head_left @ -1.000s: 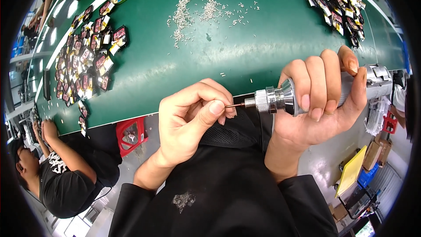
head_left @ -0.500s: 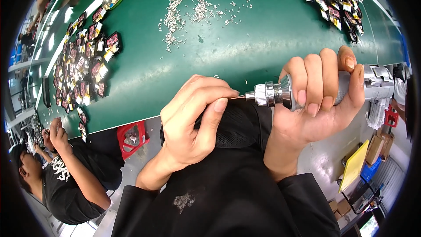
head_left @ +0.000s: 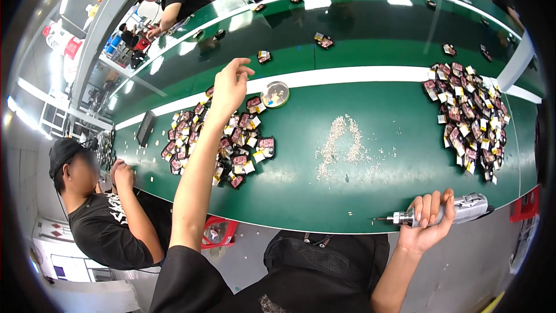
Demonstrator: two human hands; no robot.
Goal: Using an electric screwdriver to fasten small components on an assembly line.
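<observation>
My right hand [head_left: 427, 220] is wrapped round a grey and silver electric screwdriver [head_left: 472, 207], its thin bit pointing left over the table's near edge. My left hand [head_left: 233, 84] is stretched far forward above the white rail, fingers extended and apart, with nothing visible in them. Closest to its fingertips, on the green belt, lies a small black module [head_left: 264, 57] with a white tab. Under my left forearm spreads a pile of similar black and reddish modules [head_left: 243, 133]. Tiny silvery screws or pins [head_left: 333, 149] lie loose mid-table.
A round clear dish [head_left: 275, 94] stands by the left pile. A second heap of modules [head_left: 468, 119] is on the right. Beyond the white rail [head_left: 347, 75], the belt carries scattered modules. A co-worker [head_left: 110, 208] sits at left; grey frame posts rise at the back.
My left hand has left the screwdriver's bit and reached forward over the left pile. My right hand still grips the screwdriver, now lower in view. The view has tilted up toward the belt.
</observation>
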